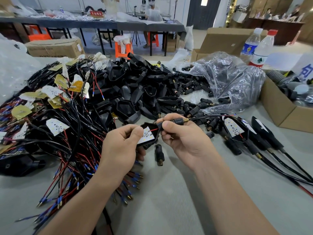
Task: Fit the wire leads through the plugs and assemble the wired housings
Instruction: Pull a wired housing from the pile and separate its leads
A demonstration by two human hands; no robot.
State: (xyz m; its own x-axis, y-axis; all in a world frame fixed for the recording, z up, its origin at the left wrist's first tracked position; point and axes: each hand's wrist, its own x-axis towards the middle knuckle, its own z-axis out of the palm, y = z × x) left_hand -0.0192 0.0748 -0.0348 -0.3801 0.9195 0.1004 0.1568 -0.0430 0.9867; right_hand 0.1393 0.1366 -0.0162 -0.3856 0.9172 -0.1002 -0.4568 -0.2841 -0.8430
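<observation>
A grey table [169,197] carries everything. Across its left side sprawls a tangle of red and black wire leads [67,146], many ending in white or yellow LED boards. Behind the hands rises a heap of empty black housings [132,85], and to its right a clear plastic bag [233,77] spills black plugs onto the table. An open cardboard box [277,114] stands at the right edge, with two water bottles [260,48] beyond the bag. Near the box lies a row of finished wired housings [243,133], their cables trailing towards the lower right.

The left hand [122,146] grips a housing [156,135] just above the table, thumb pressed on the white board [147,136] seated inside it. Just beside it, the right hand [183,136] pinches a plug [177,120] between thumb and fingers, brass end pointing right, a black lead [211,116] running out through it. One loose plug [159,154] lies between the wrists
</observation>
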